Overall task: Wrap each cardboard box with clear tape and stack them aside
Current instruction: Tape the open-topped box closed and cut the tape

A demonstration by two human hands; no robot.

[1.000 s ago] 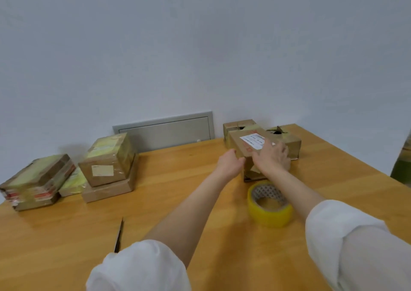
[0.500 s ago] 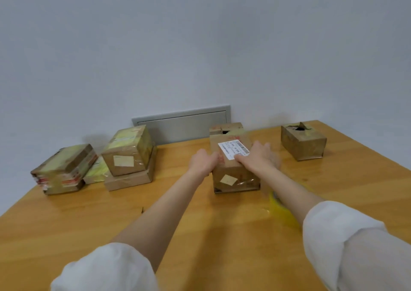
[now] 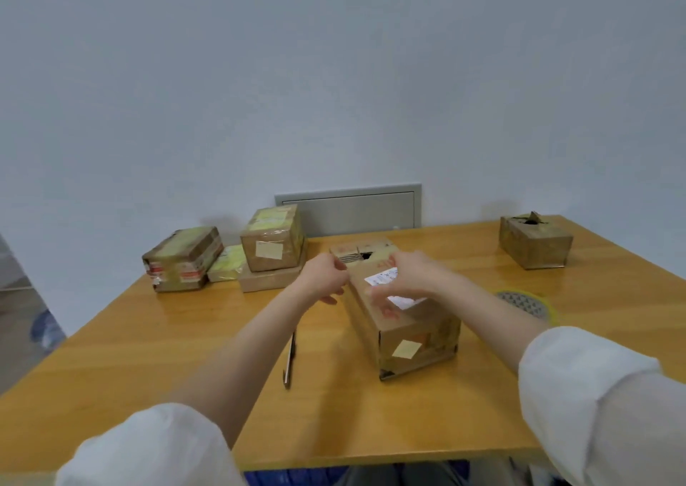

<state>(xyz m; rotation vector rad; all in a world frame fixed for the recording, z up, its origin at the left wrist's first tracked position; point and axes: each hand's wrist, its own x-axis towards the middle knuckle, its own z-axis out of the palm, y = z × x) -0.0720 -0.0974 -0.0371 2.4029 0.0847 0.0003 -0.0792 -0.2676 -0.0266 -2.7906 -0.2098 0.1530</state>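
A long cardboard box with a white label on top and a yellow sticker on its near end lies on the wooden table, in the middle. My right hand presses on its top over the label, fingers spread and blurred. At the box's far left corner is my left hand, fingers loosely curled and holding nothing. A yellow tape roll lies flat to the right, partly hidden by my right forearm. An untaped box with a torn top stands far right. Another open-topped box sits just behind the long one.
Taped boxes stand at the back left: one low box, a box stacked on a flat box, and a yellow flat packet between them. A dark thin cutter lies left of the long box. A grey wall panel is behind.
The long box came toward me from the back of the table and now lies lengthwise on the table. My left hand has come off its side. The view shifted right.
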